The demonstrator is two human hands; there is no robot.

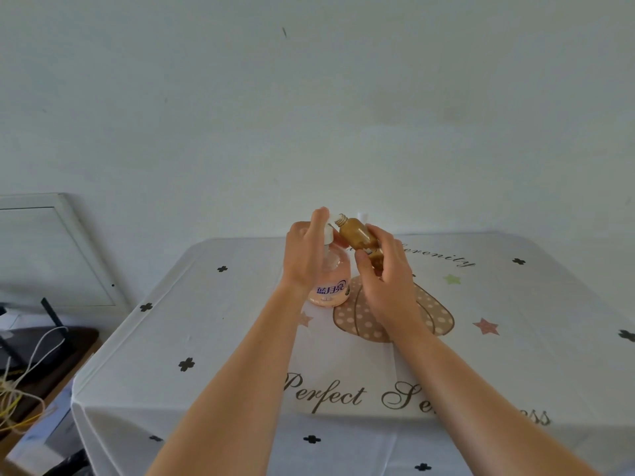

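A pink pump bottle of hand soap (pixel 332 286) with a white pump head (pixel 329 231) stands on the table (pixel 213 338). My left hand (pixel 304 255) is over the pump, a finger lying on top of the head and the other fingers curled beside its neck. My right hand (pixel 385 280) grips a small amber bottle (pixel 357 237), uncapped and tilted, its threaded mouth right at the pump's spout. No cap is visible.
The table wears a white cloth printed with a dotted pumpkin (pixel 436 317), stars, clovers and script lettering. A white wall (pixel 309 97) rises behind it. At left sit a framed white panel (pixel 51 255), a dark router (pixel 51 341) and loose cables (pixel 13 393).
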